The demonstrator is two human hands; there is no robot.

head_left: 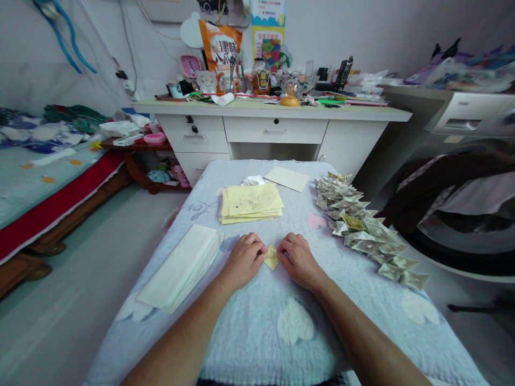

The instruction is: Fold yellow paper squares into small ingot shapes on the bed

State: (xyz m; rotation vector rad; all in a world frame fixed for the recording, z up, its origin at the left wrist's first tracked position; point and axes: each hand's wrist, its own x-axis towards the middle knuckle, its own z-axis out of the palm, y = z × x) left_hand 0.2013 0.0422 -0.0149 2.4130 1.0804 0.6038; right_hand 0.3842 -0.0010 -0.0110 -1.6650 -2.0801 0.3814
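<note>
Between my hands lies a small folded piece of yellow paper (272, 259), diamond-shaped, on the cloth-covered table. My left hand (246, 259) pinches its left corner with curled fingers. On the opposite corner, my right hand (298, 259) pinches in the same way. Just beyond them sits a stack of yellow paper sheets (253, 201) with dark printing on top. A folded bundle of whitish paper (181, 268) rests to the left of my left hand. Off to the right, many folded paper pieces (366, 236) are lined up in overlapping rows, mostly greyish with a few yellow.
A pale sheet (287, 178) and a crumpled white tissue (253, 180) lie at the table's far end. Behind stands a white desk (277, 130) crowded with a snack bag (221, 56), a jar (261, 78) and small items. A bed (48, 187) is left, a washing machine (466, 115) right.
</note>
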